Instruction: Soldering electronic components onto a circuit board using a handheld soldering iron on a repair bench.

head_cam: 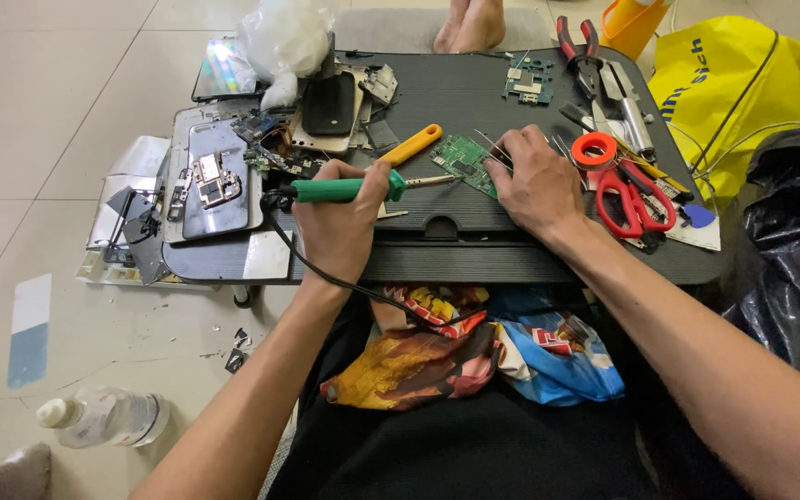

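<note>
1. Left hand (pixel 340 222): closed in a fist around the green handle of a soldering iron (pixel 354 189). The iron lies nearly level, its metal tip pointing toward 3 o'clock at the lower edge of the circuit board. A black cord (pixel 326 273) runs from the handle's rear, under the wrist and down toward the lap.

2. Right hand (pixel 534 185): resting palm-down at the board's 3 o'clock side, fingers pinched together on thin metal tweezers (pixel 493 146), whose points reach onto the board's upper right edge.

3. Green circuit board (pixel 463 162): lies flat near the centre of the black lap tray (pixel 474 93), between the two hands, tilted diagonally.

4. Screwdriver with a yellow handle (pixel 411 143): lies on the tray at 10 o'clock of the board, just above the iron.

5. At 3 o'clock of the right hand: red-handled scissors (pixel 631 199), and an orange tape roll (pixel 594 150) just above them, close to the knuckles.

6. At 1 o'clock of the board: red-handled pliers (pixel 578 51) near the tray's far edge; a second small circuit board (pixel 528 81) lies at 12 o'clock.

7. At 9 o'clock of the left hand: an opened phone shell (pixel 215 176) with exposed parts, among loose phone pieces. A dark phone back (pixel 329 102) lies at 11 o'clock.

8. Off the tray: a yellow bag (pixel 724 74) at far right, a plastic bottle (pixel 104 418) on the floor at 7 o'clock, and patterned cloth (pixel 456 352) on the lap below the tray.
</note>
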